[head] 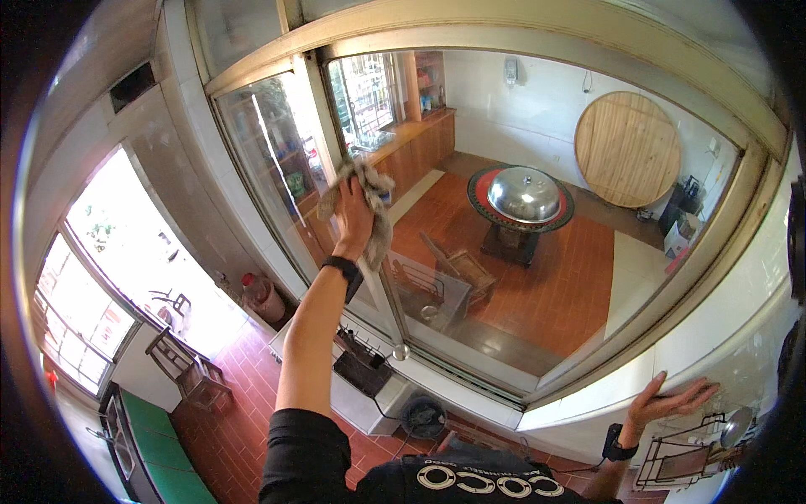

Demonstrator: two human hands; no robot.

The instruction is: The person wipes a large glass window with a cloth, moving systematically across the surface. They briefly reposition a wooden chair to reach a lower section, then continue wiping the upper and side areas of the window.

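My left hand [354, 217] is raised and presses a crumpled grey cloth [378, 242] to the vertical metal stile [324, 135] of a sliding window. Part of the cloth hangs below my fingers, over the stile. To the right is the large glass pane [434, 239], with a room visible through it. My right hand [670, 400] is low at the right, empty, its fingers apart. It is beside the pale wall [630, 387] under the window frame; whether it touches the wall I cannot tell. Both wrists wear dark bands.
Below the window are a ledge [469, 384], a black rack [362, 372] and a dark bucket [424, 417]. A wire rack [683, 463] is at lower right. To the left are a wooden chair [195, 378] and a green-topped counter [148, 425]. Behind the glass stands a round table [475, 192] with a metal dome.
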